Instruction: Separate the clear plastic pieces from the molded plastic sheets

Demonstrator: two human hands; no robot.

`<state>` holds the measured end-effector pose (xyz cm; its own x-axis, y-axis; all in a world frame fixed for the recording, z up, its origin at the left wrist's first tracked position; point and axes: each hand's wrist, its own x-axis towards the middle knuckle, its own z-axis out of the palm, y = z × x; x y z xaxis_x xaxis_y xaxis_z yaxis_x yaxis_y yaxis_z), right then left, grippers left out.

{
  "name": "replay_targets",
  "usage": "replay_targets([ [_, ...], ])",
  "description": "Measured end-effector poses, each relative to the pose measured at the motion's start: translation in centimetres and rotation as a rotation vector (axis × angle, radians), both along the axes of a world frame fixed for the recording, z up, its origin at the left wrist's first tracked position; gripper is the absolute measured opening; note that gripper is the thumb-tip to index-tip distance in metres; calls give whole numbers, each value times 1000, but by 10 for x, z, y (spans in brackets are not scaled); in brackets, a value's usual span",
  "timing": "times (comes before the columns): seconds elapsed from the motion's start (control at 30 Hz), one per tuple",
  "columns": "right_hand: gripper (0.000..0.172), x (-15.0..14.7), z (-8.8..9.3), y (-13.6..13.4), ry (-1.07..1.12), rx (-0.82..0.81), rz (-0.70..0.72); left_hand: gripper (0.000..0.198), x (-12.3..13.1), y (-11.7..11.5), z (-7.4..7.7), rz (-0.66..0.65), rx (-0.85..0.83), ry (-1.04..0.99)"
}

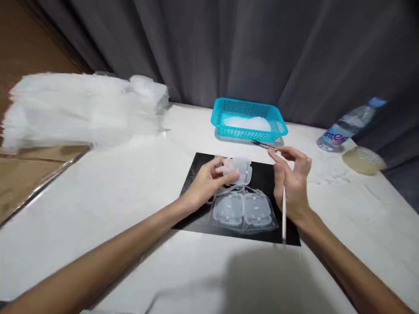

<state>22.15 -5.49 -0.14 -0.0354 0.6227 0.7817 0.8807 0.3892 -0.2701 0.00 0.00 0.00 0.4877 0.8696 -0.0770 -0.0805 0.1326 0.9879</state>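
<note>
My left hand (207, 179) is closed on a small translucent plastic piece (241, 169) with rounded corners, pinched between thumb and fingers above a black mat (196, 222). Just below it, a clear plastic bag (242, 224) lies on the mat, with two similar pieces inside. Over the mat's right edge, my right hand (293, 183) holds a thin white stick-like tool (284, 218) that points down toward me; its exact kind is unclear. The fingertips of that hand are close to a slim pink tool with a dark tip (266, 146); I cannot tell whether they touch.
A blue mesh basket (250, 133) with white pieces in it stands behind the mat. At the right are a water bottle (350, 124) and a roll of tape (364, 160). A pile of white plastic bags (85, 109) and cardboard (39, 170) occupy the left.
</note>
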Motion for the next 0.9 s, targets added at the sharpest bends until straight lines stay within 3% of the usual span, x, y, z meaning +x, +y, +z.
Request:
replay_targets([
  [0.1,43,-12,-8,-7,22,-87,127,32,-2,-3,6,29,-30,-22],
  [0.2,32,-26,-16,-12,105,-202,231,31,-1,-8,12,45,-90,-51],
  [0.37,18,-43,-22,-17,404,-476,255,30,-1,-12,16,12,-137,-83],
  [0.47,32,-44,-18,-17,476,-625,282,33,-3,-10,17,8,-131,-57],
  [0.63,23,-40,-8,-14,293,-638,281,30,-5,-8,16,-21,-71,-42],
  [0.73,29,-38,-8,-13,316,-676,344,31,-5,-5,13,-24,-34,-35],
  [0.9,23,-38,-11,-12,355,-725,366,31,-10,1,5,-51,128,27],
])
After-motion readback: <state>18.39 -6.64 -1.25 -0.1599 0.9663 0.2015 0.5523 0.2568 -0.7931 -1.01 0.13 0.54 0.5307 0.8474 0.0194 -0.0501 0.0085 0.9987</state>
